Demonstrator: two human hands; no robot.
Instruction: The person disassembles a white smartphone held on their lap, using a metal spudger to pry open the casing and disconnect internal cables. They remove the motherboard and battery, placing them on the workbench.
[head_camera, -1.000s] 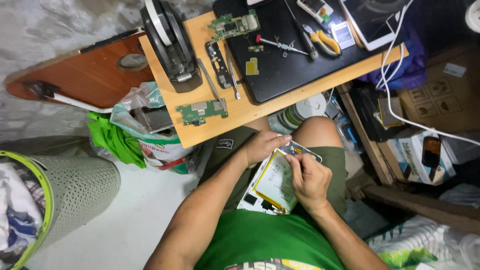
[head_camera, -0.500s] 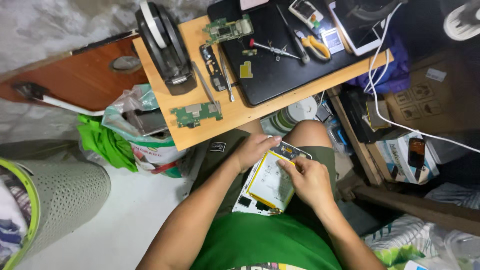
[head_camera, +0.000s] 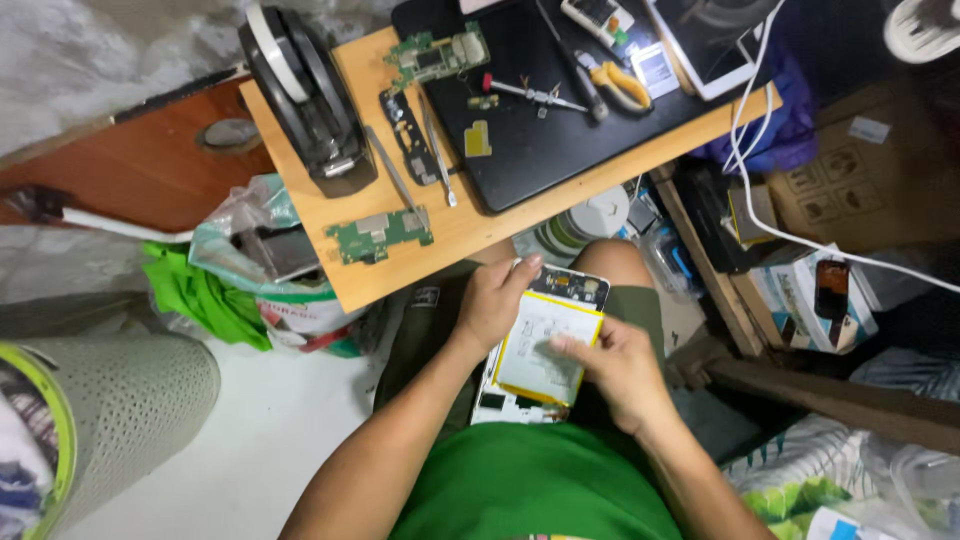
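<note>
An opened tablet (head_camera: 545, 345), with a yellow-edged silver battery showing inside, rests on my lap. My left hand (head_camera: 495, 300) grips its upper left edge, thumb near the top corner. My right hand (head_camera: 615, 370) lies on the battery's right side, fingers pressing on the battery surface. I sit below a small wooden table (head_camera: 470, 225).
On the table lie a green circuit board (head_camera: 380, 235), another board (head_camera: 435, 55), tweezers (head_camera: 395, 180), a black mat (head_camera: 560, 110), yellow-handled pliers (head_camera: 615, 85) and a black-and-white round stand (head_camera: 305, 95). A grey perforated bin (head_camera: 110, 410) stands left; boxes and white cables crowd the right.
My right hand has slid lower and to the right on the battery. The left hand keeps its hold on the tablet's edge. The camera view has shifted slightly.
</note>
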